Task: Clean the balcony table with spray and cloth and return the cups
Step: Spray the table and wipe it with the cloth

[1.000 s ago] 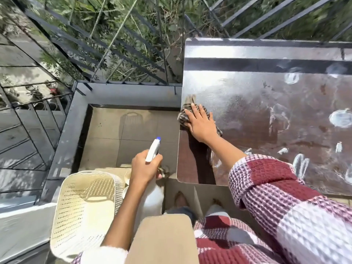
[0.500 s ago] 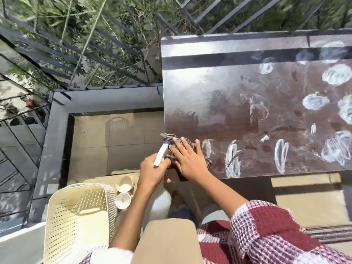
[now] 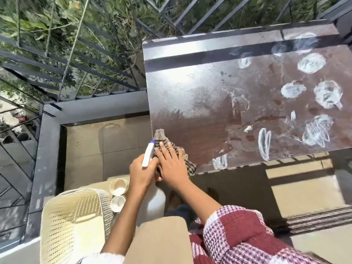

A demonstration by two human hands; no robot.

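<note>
Wiping is the step in hand, and most of the table's right side is not yet done. Nearest the person, beside the cream basket (image 3: pixel 72 221), two cups (image 3: pixel 118 186) sit on a low surface off the table; their return comes last. Just above them the left hand (image 3: pixel 142 172) has its fingers wrapped round the neck of the white spray bottle (image 3: pixel 152 202), with the nozzle pointing up beside the table's corner. The right hand (image 3: pixel 171 164) lies flat, its fingers (image 3: pixel 167 149) straight and spread, pressing the checked cloth (image 3: pixel 187 164) onto the near left corner of the table (image 3: pixel 209 88).

To do this well, I judge, keep the palm's weight even and draw the cloth in long overlapping passes toward the white foam patches (image 3: pixel 311 62) farther right — short dabs would likely just smear them. Refold to a fresh face once the cloth loads up, and hold the bottle clear of the edge. The far strip by the railing (image 3: pixel 95 60) will need a lean forward.
</note>
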